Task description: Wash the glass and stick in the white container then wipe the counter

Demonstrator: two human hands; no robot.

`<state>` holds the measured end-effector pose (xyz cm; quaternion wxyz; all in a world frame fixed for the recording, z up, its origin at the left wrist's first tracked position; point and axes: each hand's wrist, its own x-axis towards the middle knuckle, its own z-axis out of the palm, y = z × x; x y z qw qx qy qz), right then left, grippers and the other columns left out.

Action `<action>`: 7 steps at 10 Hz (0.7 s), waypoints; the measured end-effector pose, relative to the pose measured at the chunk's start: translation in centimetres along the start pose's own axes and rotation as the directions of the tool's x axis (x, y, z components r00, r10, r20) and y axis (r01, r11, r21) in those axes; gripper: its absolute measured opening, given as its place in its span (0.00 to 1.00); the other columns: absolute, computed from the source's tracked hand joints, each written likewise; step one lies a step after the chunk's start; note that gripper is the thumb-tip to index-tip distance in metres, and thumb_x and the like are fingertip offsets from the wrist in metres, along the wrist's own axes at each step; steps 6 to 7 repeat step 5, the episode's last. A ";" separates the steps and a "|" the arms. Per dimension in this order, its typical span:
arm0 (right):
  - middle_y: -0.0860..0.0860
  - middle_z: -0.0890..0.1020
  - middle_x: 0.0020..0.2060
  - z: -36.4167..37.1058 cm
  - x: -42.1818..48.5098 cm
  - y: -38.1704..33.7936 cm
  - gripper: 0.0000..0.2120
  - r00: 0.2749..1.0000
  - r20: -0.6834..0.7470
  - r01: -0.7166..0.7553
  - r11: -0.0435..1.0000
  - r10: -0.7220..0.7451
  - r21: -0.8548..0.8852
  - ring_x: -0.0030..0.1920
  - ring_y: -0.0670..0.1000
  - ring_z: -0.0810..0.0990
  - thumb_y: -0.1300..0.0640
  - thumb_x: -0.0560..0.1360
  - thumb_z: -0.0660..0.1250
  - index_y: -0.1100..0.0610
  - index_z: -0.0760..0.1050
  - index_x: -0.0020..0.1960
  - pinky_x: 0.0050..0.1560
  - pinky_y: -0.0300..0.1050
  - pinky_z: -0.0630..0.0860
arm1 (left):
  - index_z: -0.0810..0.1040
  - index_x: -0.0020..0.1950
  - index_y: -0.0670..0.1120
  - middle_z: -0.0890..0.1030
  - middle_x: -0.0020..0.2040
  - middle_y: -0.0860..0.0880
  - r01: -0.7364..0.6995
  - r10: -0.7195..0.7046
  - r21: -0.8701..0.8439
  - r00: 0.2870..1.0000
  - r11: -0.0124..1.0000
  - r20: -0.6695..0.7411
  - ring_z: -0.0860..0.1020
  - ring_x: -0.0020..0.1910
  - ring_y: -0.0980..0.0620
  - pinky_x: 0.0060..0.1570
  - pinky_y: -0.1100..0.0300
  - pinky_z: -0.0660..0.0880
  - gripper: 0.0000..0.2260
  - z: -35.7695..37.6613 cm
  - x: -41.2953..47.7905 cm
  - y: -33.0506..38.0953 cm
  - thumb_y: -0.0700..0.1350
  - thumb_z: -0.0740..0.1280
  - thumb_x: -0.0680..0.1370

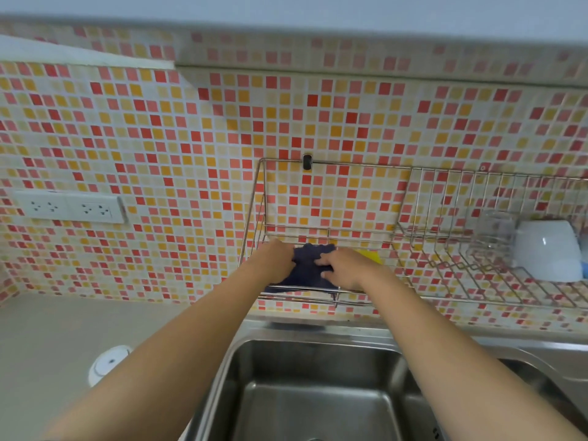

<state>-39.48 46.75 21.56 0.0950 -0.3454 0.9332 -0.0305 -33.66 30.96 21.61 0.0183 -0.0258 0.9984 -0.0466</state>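
Observation:
A dark blue cloth (307,270) lies on the left shelf of the wire rack (331,232) on the tiled wall above the sink. My left hand (278,261) grips the cloth's left edge. My right hand (345,268) holds its right side, fingers curled into the fabric. A clear glass (493,232) stands upside down in the rack's right section, beside an upturned white container (549,254). The grey counter (51,338) stretches to the left of the sink.
A steel sink (315,393) lies below my arms. A yellow sponge (370,256) sits on the rack just right of the cloth. A white round disc (108,364) rests on the counter. A double wall socket (68,206) is at left.

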 end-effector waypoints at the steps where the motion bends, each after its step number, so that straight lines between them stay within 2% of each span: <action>1: 0.54 0.66 0.71 -0.7 -1.3 -0.9 0.22 0.994 -0.110 -0.003 0.999 0.007 0.043 0.69 0.56 0.67 0.54 0.79 0.59 0.53 0.62 0.72 0.67 0.50 0.66 | 0.77 0.61 0.41 0.80 0.56 0.41 -0.001 -0.012 -0.123 0.994 0.992 -0.105 0.78 0.53 0.43 0.50 0.54 0.75 0.14 -0.8 -0.7 -0.4 0.43 0.57 0.81; 2: 0.54 0.68 0.71 -1.2 -2.6 -1.8 0.23 0.965 -0.259 -0.020 0.994 0.048 0.109 0.68 0.56 0.68 0.50 0.80 0.56 0.54 0.61 0.73 0.66 0.51 0.67 | 0.74 0.65 0.42 0.78 0.60 0.39 -0.008 -0.041 -0.233 0.978 0.972 -0.206 0.76 0.57 0.41 0.54 0.52 0.74 0.15 -2.2 -2.0 -0.8 0.41 0.56 0.81; 3: 0.54 0.61 0.74 -1.8 -4.8 -5.1 0.26 0.902 -0.409 -0.078 0.983 0.140 0.166 0.72 0.55 0.61 0.45 0.81 0.49 0.57 0.56 0.75 0.70 0.50 0.61 | 0.66 0.72 0.44 0.75 0.63 0.37 -0.043 -0.090 -0.446 0.958 0.894 -0.272 0.76 0.57 0.38 0.53 0.52 0.73 0.19 -4.3 -5.2 -2.3 0.38 0.54 0.81; 4: 0.55 0.57 0.75 -1.8 -6.1 -9.0 0.27 0.862 -0.475 -0.098 0.978 0.176 0.185 0.74 0.54 0.56 0.46 0.81 0.46 0.59 0.53 0.75 0.72 0.48 0.56 | 0.63 0.74 0.44 0.75 0.64 0.37 -0.076 -0.111 -0.507 0.938 0.858 -0.329 0.77 0.55 0.38 0.51 0.51 0.74 0.20 -4.4 -8.2 -4.1 0.40 0.53 0.82; 5: 0.56 0.56 0.75 -1.6 -7.7 -14.9 0.26 0.859 -0.482 -0.112 0.982 0.173 0.153 0.75 0.53 0.54 0.48 0.81 0.44 0.60 0.52 0.75 0.74 0.48 0.51 | 0.56 0.76 0.45 0.68 0.72 0.41 0.008 -0.159 -0.426 0.934 0.905 -0.320 0.74 0.63 0.41 0.58 0.50 0.73 0.22 -4.1 -12.8 -8.2 0.49 0.51 0.83; 7: 0.56 0.56 0.75 -1.6 -7.7 -14.9 0.26 0.859 -0.482 -0.112 0.982 0.173 0.153 0.75 0.53 0.54 0.48 0.81 0.44 0.60 0.52 0.75 0.74 0.48 0.51 | 0.56 0.76 0.45 0.68 0.72 0.41 0.008 -0.159 -0.426 0.934 0.905 -0.320 0.74 0.63 0.41 0.58 0.50 0.73 0.22 -4.1 -12.8 -8.2 0.49 0.51 0.83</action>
